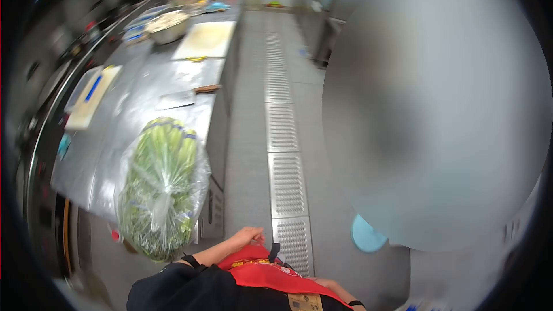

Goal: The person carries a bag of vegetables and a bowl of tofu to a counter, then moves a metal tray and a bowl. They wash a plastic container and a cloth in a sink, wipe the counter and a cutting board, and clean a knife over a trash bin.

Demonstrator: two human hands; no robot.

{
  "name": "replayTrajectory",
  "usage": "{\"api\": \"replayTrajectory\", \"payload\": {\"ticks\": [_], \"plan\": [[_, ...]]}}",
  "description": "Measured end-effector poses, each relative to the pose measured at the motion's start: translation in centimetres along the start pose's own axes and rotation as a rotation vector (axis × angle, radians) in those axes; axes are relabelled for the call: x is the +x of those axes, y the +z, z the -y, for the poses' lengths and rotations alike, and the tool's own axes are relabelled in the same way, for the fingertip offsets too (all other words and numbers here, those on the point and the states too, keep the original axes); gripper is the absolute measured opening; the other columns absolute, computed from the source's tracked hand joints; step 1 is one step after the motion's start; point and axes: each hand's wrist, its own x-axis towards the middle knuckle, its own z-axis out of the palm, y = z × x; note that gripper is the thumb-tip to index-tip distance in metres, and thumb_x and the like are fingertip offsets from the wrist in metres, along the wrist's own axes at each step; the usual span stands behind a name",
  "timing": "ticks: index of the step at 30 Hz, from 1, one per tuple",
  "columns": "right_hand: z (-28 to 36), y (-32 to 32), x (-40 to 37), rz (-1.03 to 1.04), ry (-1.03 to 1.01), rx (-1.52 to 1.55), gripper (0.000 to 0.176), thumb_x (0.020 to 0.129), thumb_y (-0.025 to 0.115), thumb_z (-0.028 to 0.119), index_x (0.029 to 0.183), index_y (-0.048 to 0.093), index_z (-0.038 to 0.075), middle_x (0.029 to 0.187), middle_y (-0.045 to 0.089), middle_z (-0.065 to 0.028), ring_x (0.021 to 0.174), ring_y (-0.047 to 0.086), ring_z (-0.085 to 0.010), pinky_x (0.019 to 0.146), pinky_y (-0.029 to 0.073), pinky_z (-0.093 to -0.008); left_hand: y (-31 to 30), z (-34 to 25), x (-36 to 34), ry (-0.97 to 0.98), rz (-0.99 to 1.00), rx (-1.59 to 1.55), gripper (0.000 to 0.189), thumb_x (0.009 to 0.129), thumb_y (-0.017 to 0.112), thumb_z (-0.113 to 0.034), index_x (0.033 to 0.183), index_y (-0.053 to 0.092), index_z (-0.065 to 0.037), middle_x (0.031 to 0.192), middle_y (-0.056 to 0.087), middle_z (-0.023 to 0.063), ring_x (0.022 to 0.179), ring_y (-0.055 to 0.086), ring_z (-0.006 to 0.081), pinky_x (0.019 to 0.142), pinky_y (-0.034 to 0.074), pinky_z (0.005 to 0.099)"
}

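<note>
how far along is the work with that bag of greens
Done: the bag of greens sits at the near edge of the counter. In hand: nothing; the left hand rests at the red apron and the right hand is low beside it, neither on a tool. Left: the bag looks closed, the cleaver lies untouched on the counter, and the cutting board beyond looks bare.

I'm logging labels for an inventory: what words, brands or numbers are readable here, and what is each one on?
No text here is legible.
Yellow print on the red apron: blurred, unreadable.
Tan tag at the apron's lower edge: dark marks, too small to read.
Blue marks on the bag of greens: blurred, unreadable.
</note>
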Motion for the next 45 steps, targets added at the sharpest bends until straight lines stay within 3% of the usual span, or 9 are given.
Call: {"api": "replayTrajectory", "payload": {"ticks": [11, 17, 23, 31, 37, 38, 40, 42, 45], "plan": [[21.2, -18.1, -3.4, -0.445, -0.202, 0.132, 0.034, 0.088, 0.046, 0.028, 0.116, 0.048, 0.008, 0.110, 0.056, -0.0067, 0.096, 0.055, -0.0177, 0.076, 0.046, -0.0326, -0.6, -9.1, 6.9, 0.208, -0.219, -0.181, 0.020, 0.084, 0.045, -0.021, 0.076, 0.054, -0.005, 0.083, 0.058, 0.0059, 0.081, 0.057, 0.0174, 0.068, 0.047, 0.0303], [27.0, -21.7, 3.2, -0.319, -0.124, 0.015, 0.034, 0.088, 0.046, 0.028, 0.117, 0.048, 0.011, 0.111, 0.055, -0.0069, 0.098, 0.055, -0.0197, 0.078, 0.046, -0.0334, -6.3, -17.1, 8.3, 0.496, -0.507, -0.108, 0.024, 0.083, 0.039, -0.019, 0.064, 0.047, -0.007, 0.082, 0.057, 0.0090, 0.072, 0.058, 0.0183, 0.061, 0.047, 0.0287], [35.6, -27.7, 8.7, -0.410, -0.064, -0.038, 0.037, 0.086, 0.048, 0.036, 0.115, 0.049, 0.014, 0.109, 0.056, -0.0079, 0.095, 0.057, -0.0202, 0.075, 0.048, -0.0369, -18.7, -24.8, 9.3, 0.631, -1.054, 0.001, 0.028, 0.080, 0.044, -0.010, 0.107, 0.047, -0.013, 0.093, 0.042, 0.0045, 0.064, 0.051, 0.0115, 0.052, 0.041, 0.0223], [49.1, -38.9, 16.7, -0.430, -0.079, -0.310, 0.034, 0.084, 0.048, 0.038, 0.102, 0.054, 0.010, 0.088, 0.059, -0.0046, 0.077, 0.058, -0.0155, 0.058, 0.048, -0.0312, -25.6, -24.7, 8.0, 0.141, -1.257, 0.200, 0.036, 0.086, 0.041, -0.032, 0.111, 0.049, -0.008, 0.075, 0.056, 0.0110, 0.034, 0.045, 0.0157, 0.032, 0.038, 0.0251], [63.6, -35.8, 17.5, -0.362, -0.390, -0.244, 0.028, 0.083, 0.051, 0.035, 0.091, 0.058, 0.008, 0.079, 0.059, -0.0012, 0.071, 0.056, -0.0097, 0.055, 0.046, -0.0246, -26.5, -21.3, 4.2, -0.047, -1.735, 0.859, 0.023, 0.083, 0.045, -0.020, 0.081, 0.057, 0.000, 0.069, 0.057, 0.0179, 0.062, 0.055, 0.0309, 0.060, 0.041, 0.0398], [64.2, -34.3, 17.0, -0.353, -0.416, -0.220, 0.027, 0.083, 0.052, 0.033, 0.090, 0.059, 0.008, 0.079, 0.059, -0.0011, 0.072, 0.056, -0.0096, 0.056, 0.046, -0.0246, -25.2, -23.6, 1.1, -0.240, -1.345, 0.770, 0.029, 0.086, 0.051, -0.027, 0.099, 0.052, -0.001, 0.090, 0.058, 0.0102, 0.077, 0.059, 0.0184, 0.063, 0.049, 0.0300], [65.5, -32.6, 15.5, -0.343, -0.480, -0.179, 0.024, 0.083, 0.053, 0.030, 0.089, 0.059, 0.008, 0.079, 0.060, -0.0009, 0.072, 0.057, -0.0094, 0.057, 0.046, -0.0247, -22.7, -26.1, 2.8, 0.150, -1.746, 0.739, 0.023, 0.084, 0.045, -0.016, 0.070, 0.047, 0.002, 0.059, 0.047, 0.0154, 0.052, 0.044, 0.0246, 0.053, 0.036, 0.0377], [66.3, -33.7, 15.8, -0.330, -0.417, -0.240, 0.022, 0.082, 0.054, 0.028, 0.089, 0.059, 0.008, 0.080, 0.060, -0.0007, 0.074, 0.057, -0.0093, 0.058, 0.046, -0.0254, -25.5, -29.6, 6.0, 0.693, -1.582, 0.682, 0.028, 0.086, 0.044, -0.014, 0.064, 0.037, 0.001, 0.052, 0.033, 0.0078, 0.048, 0.032, 0.0174, 0.049, 0.031, 0.0343], [65.2, -35.4, 15.5, -0.359, -0.355, -0.197, 0.020, 0.081, 0.056, 0.027, 0.088, 0.060, 0.009, 0.080, 0.060, -0.0004, 0.074, 0.057, -0.0094, 0.059, 0.046, -0.0262, -24.0, -36.9, 12.5, 0.708, -1.313, 0.418, 0.034, 0.090, 0.041, -0.019, 0.059, 0.035, -0.005, 0.049, 0.029, -0.0019, 0.046, 0.030, 0.0095, 0.044, 0.028, 0.0275]]}}
